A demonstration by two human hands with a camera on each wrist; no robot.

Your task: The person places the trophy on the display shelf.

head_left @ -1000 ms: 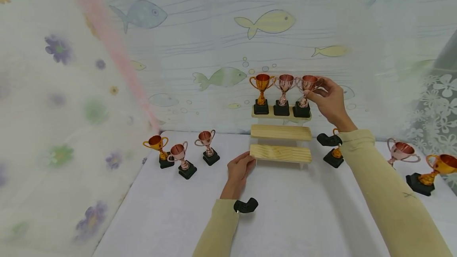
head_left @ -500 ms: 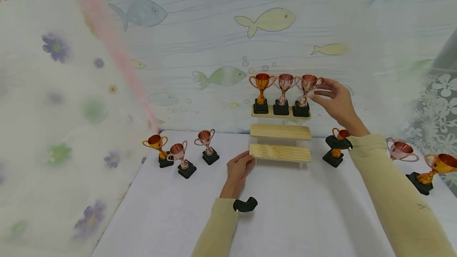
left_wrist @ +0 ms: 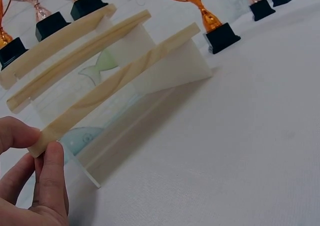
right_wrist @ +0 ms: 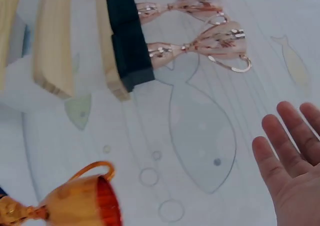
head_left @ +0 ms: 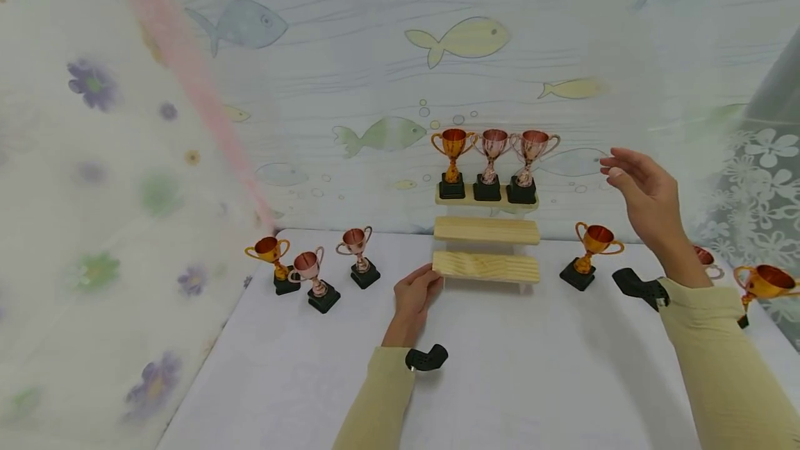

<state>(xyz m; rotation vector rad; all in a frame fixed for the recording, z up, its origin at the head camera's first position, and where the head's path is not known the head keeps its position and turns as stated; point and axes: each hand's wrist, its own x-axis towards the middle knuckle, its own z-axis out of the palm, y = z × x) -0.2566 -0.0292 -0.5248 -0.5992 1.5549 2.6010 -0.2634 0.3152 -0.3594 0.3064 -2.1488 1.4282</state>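
Note:
A three-step wooden display stand (head_left: 486,230) stands against the back of the table. Its top step bears one gold trophy cup (head_left: 453,162) and two rose-gold trophy cups (head_left: 494,164), side by side on black bases. My left hand (head_left: 415,298) pinches the left end of the lowest step; in the left wrist view the thumb (left_wrist: 19,134) lies above the board and the fingers below. Off to the right of the stand, my right hand (head_left: 653,196) is raised with nothing in it, fingers extended. Below it a gold trophy cup (head_left: 587,255) stands on the table.
On the table's left are a gold cup (head_left: 275,266) and two rose-gold cups (head_left: 317,282). Farther right, my right forearm partly covers a rose-gold cup (head_left: 706,259) and a gold cup (head_left: 767,283). A fish-patterned curtain (head_left: 350,54) hangs behind the stand.
My right hand has let go of the rightmost rose-gold cup on the top step and moved away to the right. The left hand keeps its place on the stand.

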